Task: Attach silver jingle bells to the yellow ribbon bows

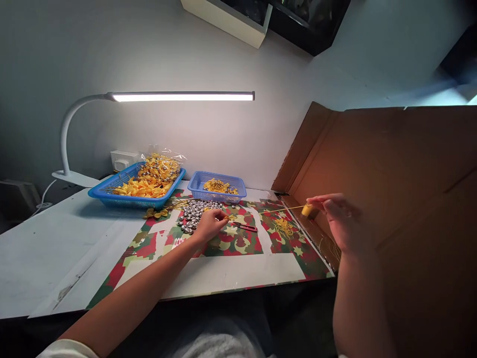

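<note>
My left hand (211,223) is closed in a pinch on a small yellow piece (231,218), beside a pile of shiny silver beads (194,213). A taut yellow thread (281,209) runs from there across to my right hand (338,221). That hand is raised at the right, slightly blurred, with its fingertips closed on the thread. Just under those fingertips shows a short yellow cylinder (307,210); whether it is a spool or a finger cover I cannot tell. Dark-handled thread snips (244,226) lie just right of my left hand.
A blue basket (112,198) heaped with yellow petal-like pieces stands back left, a smaller blue basket (238,186) beside it. Yellow thread scraps (283,227) lie on the patterned sheet. A cardboard wall (402,164) rises at right; a lamp (182,96) reaches over the table.
</note>
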